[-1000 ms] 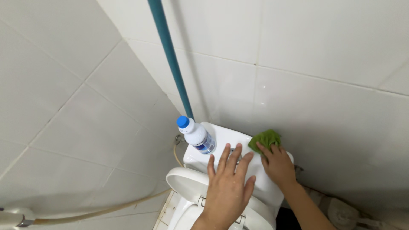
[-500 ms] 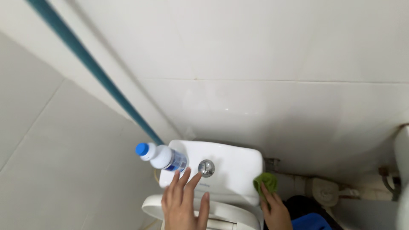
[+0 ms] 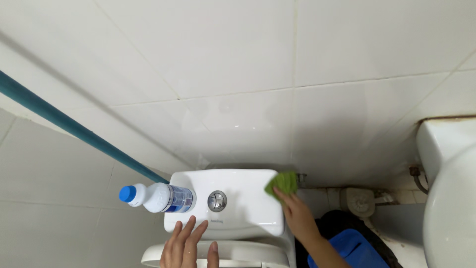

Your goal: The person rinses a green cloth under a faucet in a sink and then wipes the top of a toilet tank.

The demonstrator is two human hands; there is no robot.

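Right hand (image 3: 297, 213) pinching green cloth (image 3: 281, 182) at cistern (image 3: 248, 203) corner, left hand (image 3: 186, 245) open, empty, partly cropped, blue-capped bottle (image 3: 157, 197) on cistern, contents unclear.

Soft, even light is filling the white-tiled corner, and the view is looking bright without harsh glare. A faint sheen is showing on the wall tiles (image 3: 238, 54) and on the toilet tank lid (image 3: 238, 186). The teal pipe (image 3: 64, 124) is casting a pale, diffuse shadow just above itself. Focus is holding sharp at the centre, while the sink (image 3: 446, 198) at the right edge is bulging and softening slightly.
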